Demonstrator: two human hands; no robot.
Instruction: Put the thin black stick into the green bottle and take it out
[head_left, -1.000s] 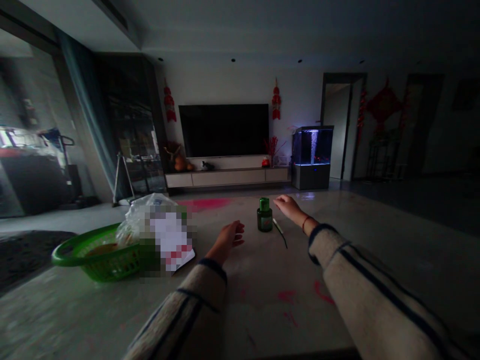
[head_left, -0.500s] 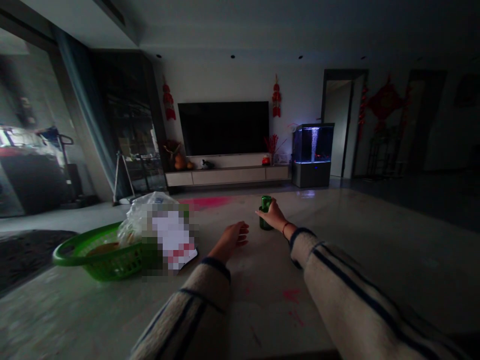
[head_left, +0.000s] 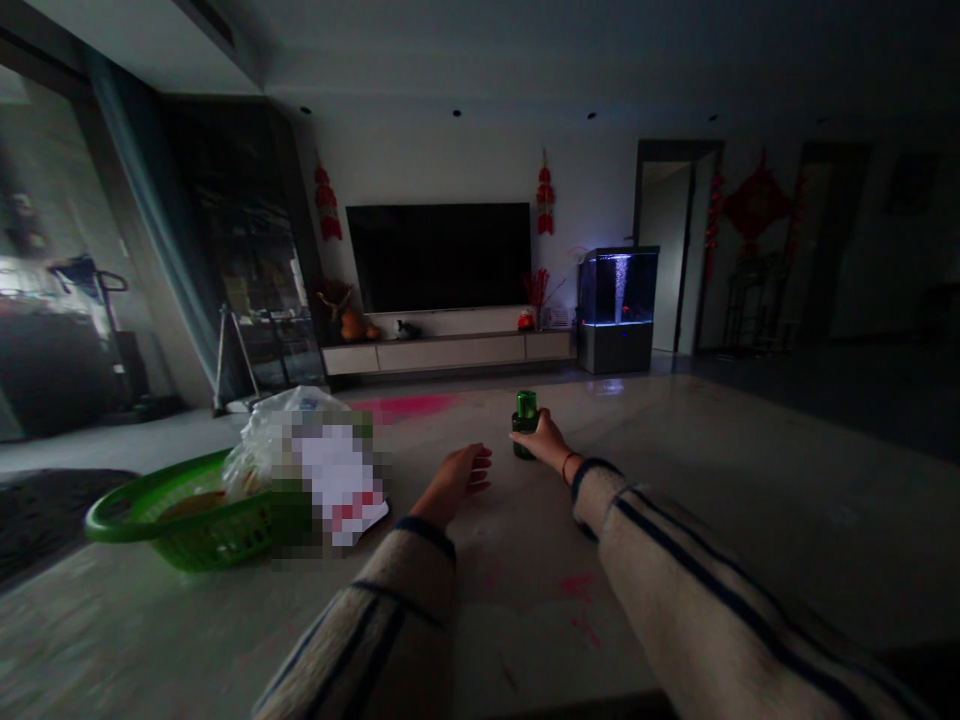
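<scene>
A green bottle [head_left: 526,404] with a narrower top part stands upright on the table. My right hand [head_left: 547,440] is closed around the right side of its wider lower body, with the thumb across the front. Some of the fingers are hidden behind the bottle. My left hand [head_left: 459,478] is over the table to the left of the bottle, apart from it. Its fingers are loosely bent and a little spread, and nothing shows in them.
On the left of the table [head_left: 525,640] stands a green plastic basket [head_left: 214,545] holding a clear plastic bag [head_left: 259,440]. A white, partly blurred flat item [head_left: 337,480] leans beside it. Pink stains mark the tabletop. Beyond are a TV cabinet [head_left: 450,352] and a lit aquarium [head_left: 619,290].
My right hand has shifted from the bottle's upper part down to its body, leaving the top uncovered. My left hand keeps about the same pose. The view has turned slightly right.
</scene>
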